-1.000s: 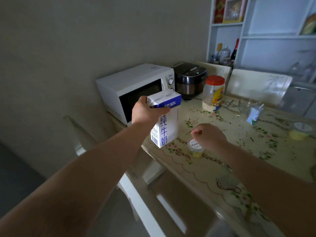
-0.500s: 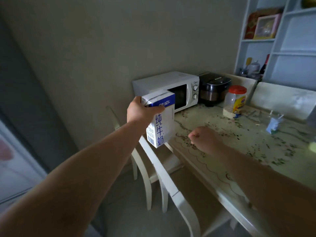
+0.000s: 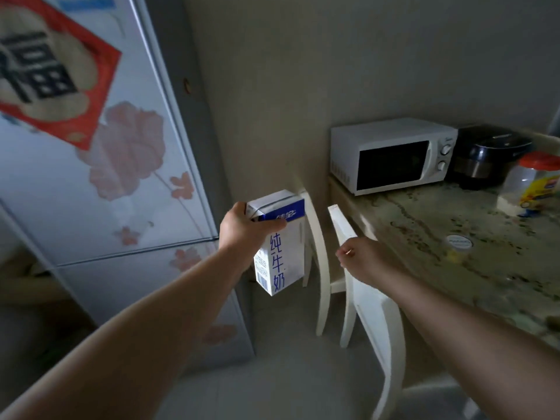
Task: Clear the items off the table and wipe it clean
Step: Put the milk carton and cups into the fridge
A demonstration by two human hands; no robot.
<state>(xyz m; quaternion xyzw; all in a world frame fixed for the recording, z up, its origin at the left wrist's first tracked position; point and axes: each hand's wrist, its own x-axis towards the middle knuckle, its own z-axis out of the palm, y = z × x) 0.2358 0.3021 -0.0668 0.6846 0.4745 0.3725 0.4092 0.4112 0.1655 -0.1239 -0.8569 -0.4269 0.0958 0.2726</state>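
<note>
A white and blue milk carton hangs upright in the air, left of the table, in front of the wall. My left hand grips it near the top. My right hand is a closed fist over a white chair back, just off the table's left edge; a tiny pale speck shows between its fingers. The table has a flowered cover. On it sit a small lidded yellow cup and a clear jar with a red lid.
A white microwave and a dark rice cooker stand at the table's far end. Two white chairs are pushed against the table's left side. A flowered fridge with a red poster fills the left.
The view has swung left from the table to the fridge. My left hand has carried the carton off the table's edge. My right hand has left the small cup and drawn back.
</note>
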